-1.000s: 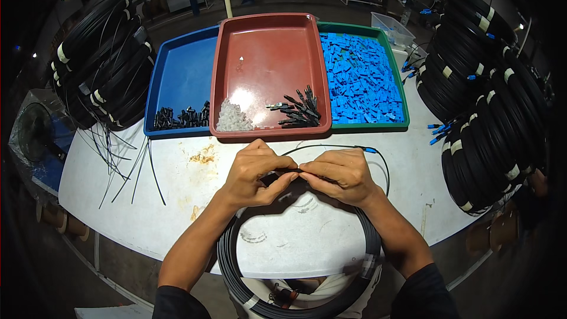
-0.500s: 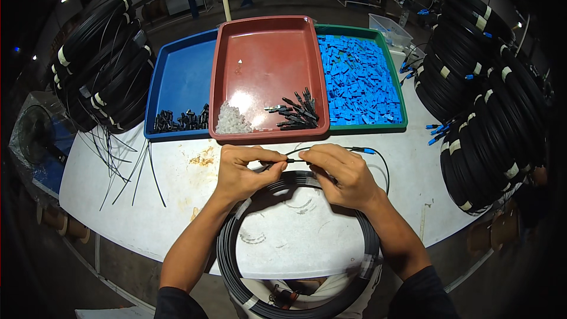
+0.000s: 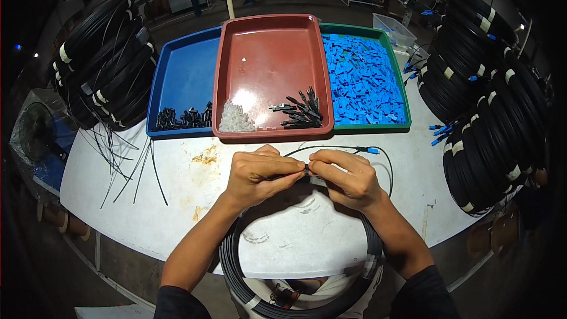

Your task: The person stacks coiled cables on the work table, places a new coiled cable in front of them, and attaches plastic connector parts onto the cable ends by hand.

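Note:
My left hand (image 3: 264,172) and my right hand (image 3: 347,176) meet above the far part of a coiled black cable (image 3: 229,254). Thumb and fingers of both are pinched on a small black connector piece (image 3: 306,167), mostly hidden by the fingertips. The coil, bound with pale tape, lies on the white table and reaches past its front edge. Behind my right hand a loose cable end bears a blue connector (image 3: 367,150); its cable loops down on the right.
Beyond my hands stand a blue tray (image 3: 186,77) of small black parts, a red tray (image 3: 274,53) with whitish caps and black connector pieces, and a green tray (image 3: 403,103) full of blue housings. Cable coils are stacked at left (image 3: 106,65) and right (image 3: 481,147).
My left hand has moved right, and its fingertips now nearly touch those of my right hand. The black piece between them is more covered.

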A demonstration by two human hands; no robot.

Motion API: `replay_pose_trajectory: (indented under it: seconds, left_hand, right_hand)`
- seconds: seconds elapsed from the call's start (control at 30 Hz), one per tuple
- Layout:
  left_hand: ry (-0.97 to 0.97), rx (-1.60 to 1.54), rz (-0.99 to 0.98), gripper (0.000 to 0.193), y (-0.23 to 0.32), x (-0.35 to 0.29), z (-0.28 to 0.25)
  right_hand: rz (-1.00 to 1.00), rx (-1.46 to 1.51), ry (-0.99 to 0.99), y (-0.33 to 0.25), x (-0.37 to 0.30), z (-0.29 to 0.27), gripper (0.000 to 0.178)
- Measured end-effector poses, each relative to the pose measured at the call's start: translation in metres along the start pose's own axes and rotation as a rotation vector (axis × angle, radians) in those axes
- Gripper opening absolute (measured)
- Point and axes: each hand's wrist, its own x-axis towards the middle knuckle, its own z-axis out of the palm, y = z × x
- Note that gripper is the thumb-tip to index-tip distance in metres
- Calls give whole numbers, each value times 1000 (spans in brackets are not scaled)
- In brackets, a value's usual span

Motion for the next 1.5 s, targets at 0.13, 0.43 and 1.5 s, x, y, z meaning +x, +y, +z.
replay_pose_trajectory:
  seconds: [0.13,0.43,1.5]
  left_hand:
    - [-30,90,-71,19,6,2,2]
    - [-100,524,502,16,9,7,-1]
    - [-51,142,19,18,16,5,2]
  right_hand:
    - [6,-61,-79,0,3,-4,35]
    - [443,292,-194,-12,3,3,20]
    - [276,133,-180,-7,1,3,17]
